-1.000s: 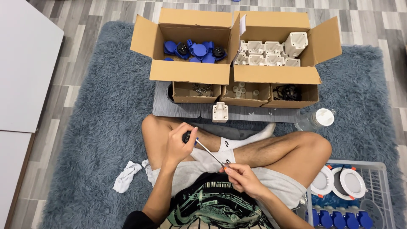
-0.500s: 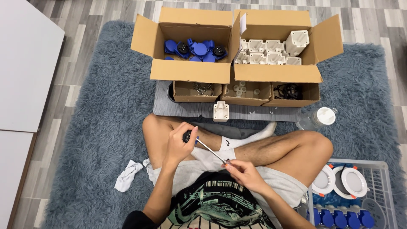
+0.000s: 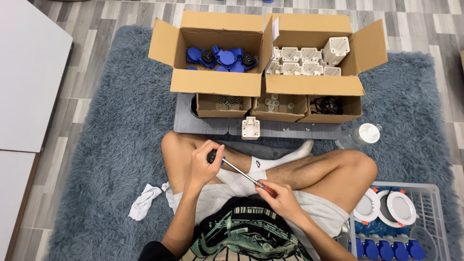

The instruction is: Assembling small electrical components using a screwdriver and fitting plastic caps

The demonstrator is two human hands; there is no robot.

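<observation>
Screwdriver [image 3: 235, 169] lies slantwise over the crossed legs, its dark handle wrapped in the closed fingers of the left hand [image 3: 205, 164] and its shaft running toward four o'clock to the right hand [image 3: 280, 198]. That hand is curled shut around something small at the tip; what it holds is hidden by the fingers. At twelve o'clock from the hands a white plastic housing [image 3: 251, 128] stands on a grey board [image 3: 203, 126]. Beyond it sit two open cardboard boxes: the left box [image 3: 217, 82] holds blue caps [image 3: 220, 57], the right box [image 3: 314, 84] holds white housings [image 3: 309, 60]. At four o'clock a wire basket [image 3: 435, 212] carries round white lamps [image 3: 386, 208]. A white cloth [image 3: 144, 201] lies on the blue rug [image 3: 96, 159] at eight o'clock.
</observation>
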